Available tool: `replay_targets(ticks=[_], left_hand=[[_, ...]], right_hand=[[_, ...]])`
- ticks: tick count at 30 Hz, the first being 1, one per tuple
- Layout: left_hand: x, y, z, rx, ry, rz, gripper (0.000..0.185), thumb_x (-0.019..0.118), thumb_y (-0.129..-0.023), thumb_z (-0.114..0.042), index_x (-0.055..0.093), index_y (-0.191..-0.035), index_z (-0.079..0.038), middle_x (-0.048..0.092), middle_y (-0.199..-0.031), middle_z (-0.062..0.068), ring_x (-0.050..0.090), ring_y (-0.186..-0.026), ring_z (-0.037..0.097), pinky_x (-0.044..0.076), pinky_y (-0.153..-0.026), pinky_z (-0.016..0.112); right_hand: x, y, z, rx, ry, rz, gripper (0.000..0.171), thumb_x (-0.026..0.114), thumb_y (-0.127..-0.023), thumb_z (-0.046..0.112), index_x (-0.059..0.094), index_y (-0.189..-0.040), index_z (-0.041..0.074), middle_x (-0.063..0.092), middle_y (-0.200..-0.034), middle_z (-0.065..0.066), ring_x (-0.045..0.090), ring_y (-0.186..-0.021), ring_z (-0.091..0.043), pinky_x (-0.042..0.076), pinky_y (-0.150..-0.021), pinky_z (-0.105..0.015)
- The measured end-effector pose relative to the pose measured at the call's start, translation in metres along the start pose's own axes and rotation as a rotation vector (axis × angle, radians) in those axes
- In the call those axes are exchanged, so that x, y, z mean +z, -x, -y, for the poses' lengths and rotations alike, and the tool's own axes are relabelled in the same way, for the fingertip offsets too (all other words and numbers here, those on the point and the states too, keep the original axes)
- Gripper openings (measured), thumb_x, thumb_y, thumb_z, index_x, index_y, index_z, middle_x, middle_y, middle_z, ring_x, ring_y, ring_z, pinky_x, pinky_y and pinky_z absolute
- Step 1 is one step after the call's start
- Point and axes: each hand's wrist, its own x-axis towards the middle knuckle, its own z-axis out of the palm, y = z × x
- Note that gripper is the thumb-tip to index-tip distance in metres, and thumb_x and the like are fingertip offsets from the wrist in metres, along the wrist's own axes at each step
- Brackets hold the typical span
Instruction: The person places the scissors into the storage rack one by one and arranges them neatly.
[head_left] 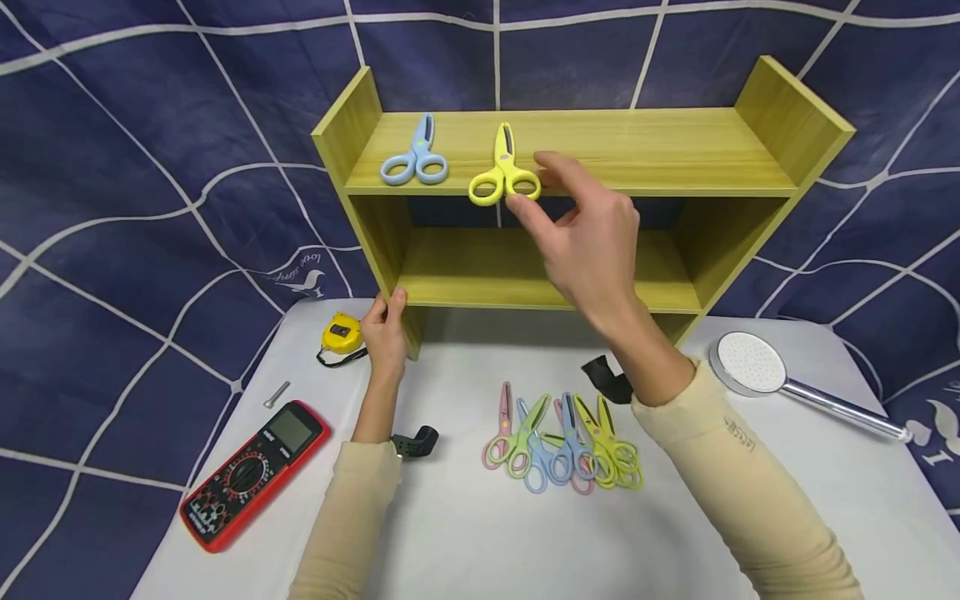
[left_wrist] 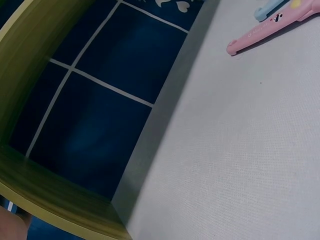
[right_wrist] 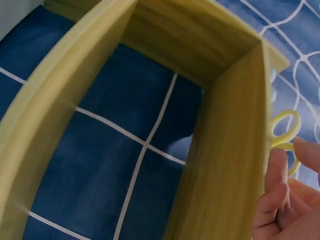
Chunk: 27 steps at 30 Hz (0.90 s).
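Observation:
Yellow scissors (head_left: 505, 162) lie on the top board of the wooden shelf (head_left: 555, 267), blades pointing back and handles over the front edge. My right hand (head_left: 596, 237) pinches their right handle loop between thumb and forefinger; that grip also shows in the right wrist view, with the yellow loop (right_wrist: 295, 117) beside the fingers. Left of them, blue scissors (head_left: 417, 154) rest on the same board. My left hand (head_left: 386, 333) holds the lower front edge of the shelf's left side panel; only a bit of it appears in the left wrist view.
Several pink, green, blue and yellow scissors (head_left: 570, 442) lie bunched on the white table (head_left: 465, 533) before the shelf. To the left are a tape measure (head_left: 342, 332), a bolt (head_left: 277, 395) and a red multimeter (head_left: 255, 475). A shower head (head_left: 750, 364) lies at right.

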Motion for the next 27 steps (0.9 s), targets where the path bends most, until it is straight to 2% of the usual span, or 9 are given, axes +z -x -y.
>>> replay_targets(ticks=[3, 6, 13, 14, 17, 19, 21, 24, 27], left_hand=[[0.000, -0.001, 0.000, 0.001, 0.005, -0.003, 0.014, 0.063, -0.095, -0.008, 0.074, -0.090, -0.001, 0.068, -0.099, -0.006, 0.054, -0.087, 0.011, 0.043, -0.079, 0.028], [0.000, 0.000, 0.000, -0.007, 0.003, -0.008, 0.013, 0.063, -0.094, -0.008, 0.074, -0.089, -0.003, 0.068, -0.101, -0.006, 0.055, -0.088, 0.011, 0.043, -0.080, 0.028], [0.000, -0.001, 0.000, -0.007, 0.000, -0.002, 0.014, 0.063, -0.095, -0.009, 0.075, -0.092, -0.003, 0.068, -0.100, -0.007, 0.055, -0.087, 0.011, 0.044, -0.081, 0.032], [0.000, 0.000, 0.000, -0.006, 0.003, -0.002, 0.014, 0.063, -0.095, -0.009, 0.075, -0.090, -0.005, 0.068, -0.099, -0.007, 0.055, -0.087, 0.011, 0.043, -0.081, 0.032], [0.000, 0.000, 0.001, -0.014, 0.020, 0.006, 0.016, 0.062, -0.095, -0.007, 0.075, -0.085, -0.011, 0.068, -0.097, -0.008, 0.054, -0.086, 0.011, 0.043, -0.081, 0.034], [0.000, 0.000, 0.002, -0.022, 0.024, 0.016, 0.018, 0.062, -0.095, -0.007, 0.074, -0.082, -0.014, 0.068, -0.097, -0.009, 0.053, -0.086, 0.011, 0.042, -0.081, 0.034], [0.001, -0.001, 0.002, -0.023, 0.025, 0.027, 0.019, 0.062, -0.095, -0.008, 0.073, -0.082, -0.015, 0.067, -0.095, -0.009, 0.053, -0.086, 0.011, 0.042, -0.082, 0.035], [0.001, -0.001, 0.001, -0.011, 0.007, 0.023, 0.015, 0.062, -0.095, -0.009, 0.073, -0.085, -0.012, 0.065, -0.089, -0.009, 0.051, -0.083, 0.010, 0.041, -0.079, 0.033], [0.001, -0.001, 0.000, -0.005, -0.003, 0.007, 0.012, 0.063, -0.095, -0.009, 0.074, -0.090, -0.006, 0.064, -0.084, -0.009, 0.050, -0.080, 0.009, 0.040, -0.077, 0.033]], right_hand=[[0.005, -0.013, -0.002, 0.090, 0.026, 0.054, 0.044, 0.077, -0.087, 0.026, 0.067, -0.126, 0.007, 0.071, -0.110, -0.009, 0.071, -0.083, -0.017, 0.049, -0.076, -0.035], [0.008, -0.020, -0.003, 0.163, 0.038, 0.105, 0.048, 0.076, -0.088, 0.029, 0.064, -0.131, 0.011, 0.070, -0.115, -0.007, 0.066, -0.105, -0.012, 0.047, -0.091, -0.034], [0.009, -0.023, -0.003, 0.216, 0.030, 0.128, 0.054, 0.077, -0.087, 0.032, 0.061, -0.136, 0.014, 0.069, -0.117, -0.004, 0.064, -0.108, -0.010, 0.044, -0.096, -0.030], [0.008, -0.021, -0.003, 0.200, 0.019, 0.109, 0.053, 0.077, -0.087, 0.031, 0.061, -0.135, 0.013, 0.069, -0.117, -0.004, 0.064, -0.108, -0.010, 0.044, -0.092, -0.029], [0.006, -0.012, -0.003, 0.069, -0.032, -0.010, 0.043, 0.076, -0.089, 0.026, 0.067, -0.127, 0.008, 0.072, -0.111, -0.006, 0.068, -0.077, -0.013, 0.045, -0.070, -0.023], [0.001, -0.001, -0.001, -0.049, -0.095, -0.113, 0.033, 0.076, -0.088, 0.017, 0.071, -0.117, 0.003, 0.073, -0.104, -0.007, 0.058, -0.055, -0.013, 0.038, -0.055, -0.020], [-0.005, 0.013, 0.002, -0.143, -0.176, -0.168, 0.024, 0.075, -0.086, 0.007, 0.072, -0.108, -0.002, 0.073, -0.098, -0.009, 0.041, -0.042, -0.012, 0.031, -0.047, -0.019], [-0.010, 0.045, 0.001, -0.148, -0.304, -0.097, 0.021, 0.075, -0.084, 0.001, 0.070, -0.104, -0.006, 0.072, -0.094, -0.011, 0.039, -0.044, -0.008, 0.030, -0.045, -0.017], [-0.006, 0.090, -0.009, -0.043, -0.348, 0.092, 0.026, 0.075, -0.084, 0.004, 0.069, -0.108, -0.005, 0.070, -0.096, -0.012, 0.044, -0.050, -0.007, 0.035, -0.047, -0.018]])
